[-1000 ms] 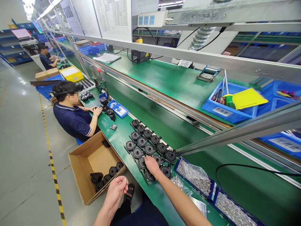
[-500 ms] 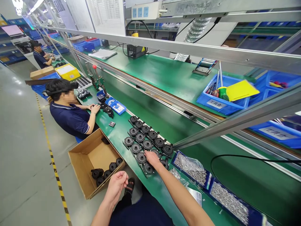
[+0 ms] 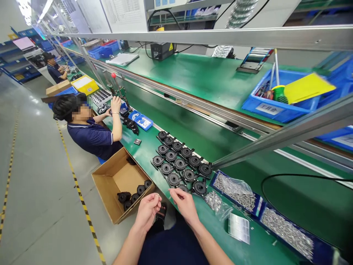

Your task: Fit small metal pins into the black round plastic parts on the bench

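Observation:
My left hand (image 3: 150, 209) is closed in a pinch in front of the bench edge; what its fingertips hold is too small to make out. Close beside it, my right hand (image 3: 184, 204) also pinches, with perhaps a tiny piece between thumb and forefinger. Just beyond the right hand, round black plastic housings (image 3: 180, 164) with side arms lie in rows on the green bench (image 3: 143, 158). The right hand partly covers the nearest housing (image 3: 182, 188). A clear bag of small metal parts (image 3: 213, 200) lies to the right of the rows.
Blue bins of screws (image 3: 234, 191) and small metal parts (image 3: 286, 230) stand at right, near a clear compartment box (image 3: 238, 228). A cardboard box (image 3: 110, 184) with black parts stands left of the bench. A co-worker (image 3: 91, 132) sits beyond it. A slanted metal post (image 3: 275, 138) crosses at right.
My right hand has drawn back from the black housings toward my left hand. The view has shifted, and the co-worker has raised a hand toward the lever tool.

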{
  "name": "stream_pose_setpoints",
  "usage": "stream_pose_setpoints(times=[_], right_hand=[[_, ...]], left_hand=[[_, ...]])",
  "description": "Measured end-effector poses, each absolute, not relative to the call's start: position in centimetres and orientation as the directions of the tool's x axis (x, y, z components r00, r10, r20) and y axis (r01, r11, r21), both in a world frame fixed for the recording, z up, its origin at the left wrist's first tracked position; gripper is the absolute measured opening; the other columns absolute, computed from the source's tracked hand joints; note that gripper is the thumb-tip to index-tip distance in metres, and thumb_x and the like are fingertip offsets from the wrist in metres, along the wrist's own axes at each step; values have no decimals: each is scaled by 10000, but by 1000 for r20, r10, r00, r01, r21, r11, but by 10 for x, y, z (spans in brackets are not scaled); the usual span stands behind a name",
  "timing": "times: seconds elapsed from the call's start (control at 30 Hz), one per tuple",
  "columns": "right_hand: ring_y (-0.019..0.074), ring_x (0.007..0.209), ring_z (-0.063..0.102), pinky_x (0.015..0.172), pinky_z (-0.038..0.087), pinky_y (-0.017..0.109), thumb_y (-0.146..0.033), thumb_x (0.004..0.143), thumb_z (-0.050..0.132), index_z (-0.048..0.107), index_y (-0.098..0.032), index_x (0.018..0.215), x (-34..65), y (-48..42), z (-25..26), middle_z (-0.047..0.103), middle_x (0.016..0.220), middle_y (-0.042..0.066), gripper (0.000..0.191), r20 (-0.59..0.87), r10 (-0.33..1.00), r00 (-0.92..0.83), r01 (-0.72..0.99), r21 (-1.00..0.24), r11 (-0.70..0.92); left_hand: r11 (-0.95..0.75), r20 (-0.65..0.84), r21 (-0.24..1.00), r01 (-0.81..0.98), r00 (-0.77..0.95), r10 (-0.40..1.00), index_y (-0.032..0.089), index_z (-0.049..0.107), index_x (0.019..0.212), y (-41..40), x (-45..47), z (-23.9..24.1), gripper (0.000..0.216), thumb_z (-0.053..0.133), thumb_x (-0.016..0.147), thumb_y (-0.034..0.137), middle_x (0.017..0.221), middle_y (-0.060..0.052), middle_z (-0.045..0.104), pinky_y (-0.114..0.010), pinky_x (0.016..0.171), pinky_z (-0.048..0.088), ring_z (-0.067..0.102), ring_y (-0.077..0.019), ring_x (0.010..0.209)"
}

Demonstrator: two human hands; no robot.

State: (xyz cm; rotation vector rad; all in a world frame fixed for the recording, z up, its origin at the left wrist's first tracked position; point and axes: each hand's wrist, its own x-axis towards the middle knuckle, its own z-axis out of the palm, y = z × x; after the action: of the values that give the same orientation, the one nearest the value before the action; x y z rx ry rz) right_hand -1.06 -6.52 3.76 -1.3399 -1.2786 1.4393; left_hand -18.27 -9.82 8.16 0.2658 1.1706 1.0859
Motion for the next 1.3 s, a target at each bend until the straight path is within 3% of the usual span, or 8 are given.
stream_pose_setpoints(times=[0.1, 0.17, 0.4, 0.67, 1.07, 1.3], right_hand=[[171, 688, 600, 613, 494, 273, -472, 915, 664, 771, -179, 1064, -16, -79, 59, 691, 894, 62, 346, -211, 960, -182, -93, -969, -230], [198, 791, 650, 679, 529, 284, -448, 889, 704, 773, -182, 1030, -16, -82, 68, 716, 980, 84, 309, -206, 961, -183, -123, -965, -231], [258, 932, 714, 846, 577, 367, -443, 825, 772, 724, -168, 1064, -13, -78, 72, 760, 979, 113, 368, -263, 958, -113, -177, -944, -280], [251, 887, 724, 770, 582, 354, -416, 877, 718, 713, -179, 1091, -11, -80, 77, 763, 983, 107, 320, -188, 976, -110, -23, -981, -191], [241, 840, 733, 740, 595, 335, -373, 892, 712, 732, -209, 1048, -12, -83, 70, 769, 952, 80, 227, -59, 998, -3, 87, -995, -59], [219, 789, 716, 690, 585, 308, -321, 900, 693, 729, -217, 1033, -14, -87, 78, 761, 923, 67, 172, 45, 998, 36, 167, -985, 38]], left_hand=[[487, -574, 707, -512, -14, 818, 102, 719, 833, -97, -180, 86, 314, 851, 761, 377, 840, -45, 627, -151, 563, 431, 527, -53, 639], [480, -557, 731, -485, -19, 830, 105, 726, 858, -97, -178, 89, 300, 834, 781, 374, 844, -50, 640, -157, 586, 438, 534, -56, 646], [433, -471, 844, -316, -51, 880, 100, 734, 862, -97, -169, 100, 313, 781, 823, 407, 771, -59, 660, -185, 570, 422, 533, -73, 599], [427, -454, 868, -255, -58, 889, 101, 751, 902, -99, -165, 105, 333, 771, 818, 422, 752, -60, 664, -215, 580, 442, 551, -94, 589], [424, -469, 853, -305, -88, 879, 85, 755, 991, -93, -155, 97, 377, 789, 799, 408, 687, -65, 682, -233, 605, 465, 570, -121, 607], [360, -386, 917, -175, -154, 909, 106, 766, 989, -92, -151, 96, 377, 767, 810, 438, 720, -71, 685, -285, 641, 515, 595, -159, 630]])
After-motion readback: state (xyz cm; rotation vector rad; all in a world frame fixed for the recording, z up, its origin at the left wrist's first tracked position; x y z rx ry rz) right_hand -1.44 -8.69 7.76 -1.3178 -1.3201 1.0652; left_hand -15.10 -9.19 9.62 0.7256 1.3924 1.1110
